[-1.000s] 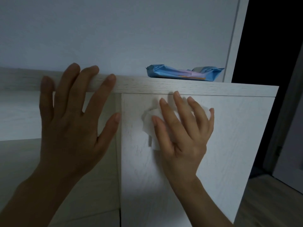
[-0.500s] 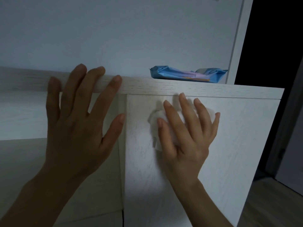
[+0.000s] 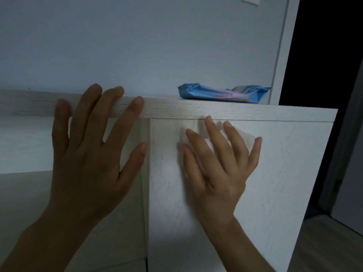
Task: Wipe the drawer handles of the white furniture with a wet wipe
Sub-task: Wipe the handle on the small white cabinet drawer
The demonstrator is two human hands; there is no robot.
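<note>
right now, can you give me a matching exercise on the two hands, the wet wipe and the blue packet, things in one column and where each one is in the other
Things:
1. left hand
2. right hand
3. wet wipe
4. blue packet

Places or states:
A. lying on top of the white furniture, near the wall
B. flat against the front panel, under spread fingers
C. fingers straight, pressing the wet wipe
D. fingers laid across the top edge, holding nothing

Pairs: 1-D, 2-C, 3-B, 4-A
</note>
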